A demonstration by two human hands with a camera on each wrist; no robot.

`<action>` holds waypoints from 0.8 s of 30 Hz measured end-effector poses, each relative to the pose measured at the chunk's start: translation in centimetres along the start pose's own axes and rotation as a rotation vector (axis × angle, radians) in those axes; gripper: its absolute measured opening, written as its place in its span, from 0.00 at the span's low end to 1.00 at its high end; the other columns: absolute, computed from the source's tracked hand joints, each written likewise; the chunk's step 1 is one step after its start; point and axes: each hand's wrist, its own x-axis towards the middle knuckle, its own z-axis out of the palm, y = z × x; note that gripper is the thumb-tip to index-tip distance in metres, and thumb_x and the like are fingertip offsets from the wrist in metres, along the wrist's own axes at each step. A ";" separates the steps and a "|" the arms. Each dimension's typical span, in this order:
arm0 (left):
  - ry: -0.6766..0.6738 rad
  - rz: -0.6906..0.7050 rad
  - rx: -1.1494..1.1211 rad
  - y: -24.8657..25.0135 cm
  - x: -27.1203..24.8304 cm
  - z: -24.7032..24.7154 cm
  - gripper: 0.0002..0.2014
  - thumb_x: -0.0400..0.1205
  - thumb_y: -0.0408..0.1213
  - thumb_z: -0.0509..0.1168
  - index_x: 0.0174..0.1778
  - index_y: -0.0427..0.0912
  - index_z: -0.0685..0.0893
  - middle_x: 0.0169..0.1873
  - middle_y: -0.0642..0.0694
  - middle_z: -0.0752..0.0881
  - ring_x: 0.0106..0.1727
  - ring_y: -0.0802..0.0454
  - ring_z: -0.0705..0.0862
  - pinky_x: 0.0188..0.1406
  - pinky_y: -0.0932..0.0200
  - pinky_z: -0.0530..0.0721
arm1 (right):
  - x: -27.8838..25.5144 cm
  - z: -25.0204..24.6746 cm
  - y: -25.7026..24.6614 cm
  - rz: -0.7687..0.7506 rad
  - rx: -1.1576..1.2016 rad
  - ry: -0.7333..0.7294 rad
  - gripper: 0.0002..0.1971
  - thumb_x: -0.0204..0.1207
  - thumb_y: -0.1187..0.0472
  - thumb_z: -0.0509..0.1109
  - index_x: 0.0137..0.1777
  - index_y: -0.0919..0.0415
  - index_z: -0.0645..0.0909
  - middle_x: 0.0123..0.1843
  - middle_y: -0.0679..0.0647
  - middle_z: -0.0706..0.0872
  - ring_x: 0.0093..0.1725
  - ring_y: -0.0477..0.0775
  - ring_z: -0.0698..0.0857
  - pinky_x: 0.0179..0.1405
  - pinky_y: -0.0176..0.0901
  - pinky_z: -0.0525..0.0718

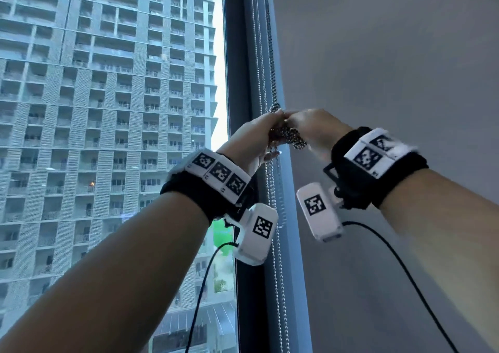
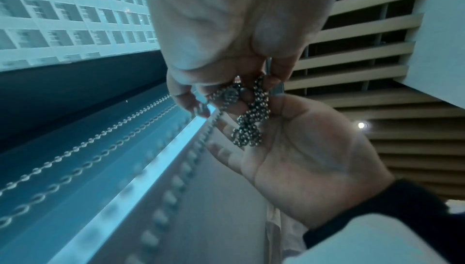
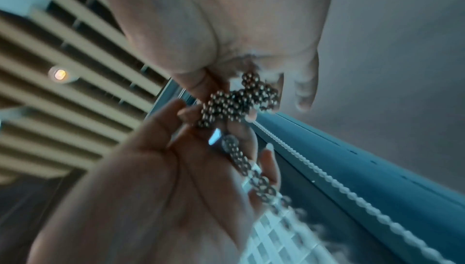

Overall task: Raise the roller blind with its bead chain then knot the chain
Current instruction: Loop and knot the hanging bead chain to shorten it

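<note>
fingers (image 2: 274,81) of both hands are curled in on the same bunch of bead chain (image 1: 293,136); from where i sit, my left hand (image 1: 251,139) pinches it from the left and my right hand (image 1: 313,128) from the right, fingertips meeting just above the clump; the chain's long axis runs vertical along the dark window frame (image 1: 235,82), strands rising taut above my hands and hanging straight down below them; between the hands it is gathered into a dense tangle of small shiny metal balls, with a smaller lump just above the fingertips; whether that is a finished knot i cannot tell; in the left wrist view the clump lies against the right palm (image 2: 302,149); the frame edge sits just left of the chain, the grey wall (image 1: 391,55) just right of it, so side room is narrow; open room lies nearer me; a tower block (image 1: 108,109) fills the glass at far left.
</note>
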 end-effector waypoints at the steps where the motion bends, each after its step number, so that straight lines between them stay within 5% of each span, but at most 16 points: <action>1: -0.039 -0.010 -0.013 0.3 -0.2 -0.4 0.17 0.84 0.49 0.53 0.58 0.49 0.85 0.40 0.52 0.85 0.33 0.63 0.80 0.42 0.55 0.70 | 0.0 -0.3 -0.2 0.012 0.071 -0.050 0.17 0.82 0.68 0.56 0.68 0.72 0.76 0.67 0.65 0.81 0.48 0.52 0.77 0.44 0.34 0.77; 4: -0.162 -0.034 -0.083 1.0 -1.1 -1.1 0.18 0.86 0.49 0.50 0.41 0.51 0.83 0.32 0.56 0.85 0.32 0.62 0.78 0.48 0.52 0.70 | 0.0 -0.7 -0.2 0.083 0.363 -0.168 0.18 0.83 0.65 0.52 0.67 0.68 0.77 0.59 0.60 0.82 0.50 0.52 0.77 0.57 0.50 0.73; 8: -0.176 0.008 -0.096 0.6 -1.7 -1.2 0.12 0.86 0.45 0.53 0.42 0.51 0.80 0.42 0.51 0.82 0.39 0.58 0.78 0.47 0.54 0.74 | 0.6 -0.2 0.1 0.140 0.361 -0.208 0.11 0.82 0.58 0.56 0.52 0.58 0.80 0.43 0.54 0.82 0.43 0.50 0.76 0.40 0.50 0.70; 13: -0.102 0.024 -0.140 -0.4 -1.5 -1.2 0.10 0.86 0.41 0.55 0.53 0.47 0.82 0.42 0.49 0.84 0.37 0.59 0.81 0.46 0.55 0.77 | 0.9 0.0 0.1 0.114 0.243 -0.135 0.06 0.79 0.59 0.65 0.47 0.61 0.79 0.46 0.59 0.82 0.50 0.56 0.78 0.48 0.50 0.72; 17: -0.115 0.028 -0.181 0.0 -1.5 -1.6 0.14 0.86 0.40 0.52 0.45 0.47 0.83 0.40 0.48 0.86 0.37 0.59 0.84 0.43 0.56 0.81 | 1.4 -0.1 0.4 0.131 0.395 -0.217 0.07 0.78 0.61 0.65 0.42 0.56 0.84 0.51 0.58 0.84 0.60 0.60 0.79 0.63 0.63 0.75; 20: -0.169 0.011 -0.283 0.1 -1.7 -1.8 0.20 0.84 0.39 0.48 0.31 0.49 0.80 0.33 0.50 0.85 0.33 0.58 0.82 0.47 0.51 0.77 | 1.4 0.1 0.5 0.079 0.507 -0.309 0.10 0.80 0.61 0.61 0.43 0.57 0.84 0.36 0.51 0.86 0.45 0.54 0.82 0.58 0.62 0.80; 22: -0.161 -0.002 -0.312 -0.1 -1.8 -1.8 0.18 0.84 0.40 0.48 0.30 0.49 0.76 0.35 0.49 0.83 0.31 0.56 0.79 0.42 0.54 0.74 | 1.5 0.5 0.0 0.061 0.519 -0.245 0.08 0.79 0.65 0.63 0.50 0.58 0.83 0.31 0.48 0.86 0.40 0.51 0.82 0.55 0.56 0.78; 24: -0.125 -0.022 -0.296 -0.5 -1.8 -1.6 0.17 0.84 0.40 0.48 0.34 0.50 0.79 0.37 0.48 0.82 0.32 0.56 0.77 0.39 0.55 0.72 | 1.9 0.9 -0.4 0.037 0.382 -0.154 0.04 0.79 0.64 0.65 0.46 0.57 0.81 0.34 0.50 0.85 0.40 0.51 0.81 0.55 0.54 0.77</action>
